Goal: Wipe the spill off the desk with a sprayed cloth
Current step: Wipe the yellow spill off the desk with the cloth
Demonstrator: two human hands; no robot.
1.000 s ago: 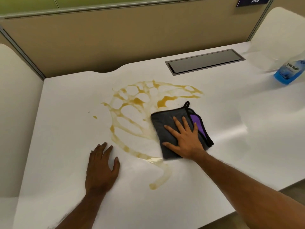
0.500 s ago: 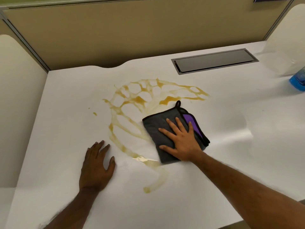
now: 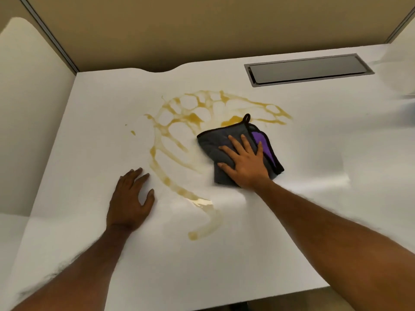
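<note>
A web of amber liquid, the spill, spreads over the middle of the white desk, with a tail curling toward the near edge. A folded grey cloth with a purple inner face and a black hanging loop lies on the spill's right side. My right hand presses flat on the cloth, fingers spread and pointing up-left. My left hand rests palm down on the bare desk, just left of the spill's lower streak, holding nothing.
A grey recessed cable hatch sits at the back right of the desk. Tan partition walls close the back, and a white side panel stands on the left. The desk's front edge runs along the lower right.
My right hand has slid the cloth up and left across the spill's right side. The view shifted left, so the blue spray bottle at the right has left the frame.
</note>
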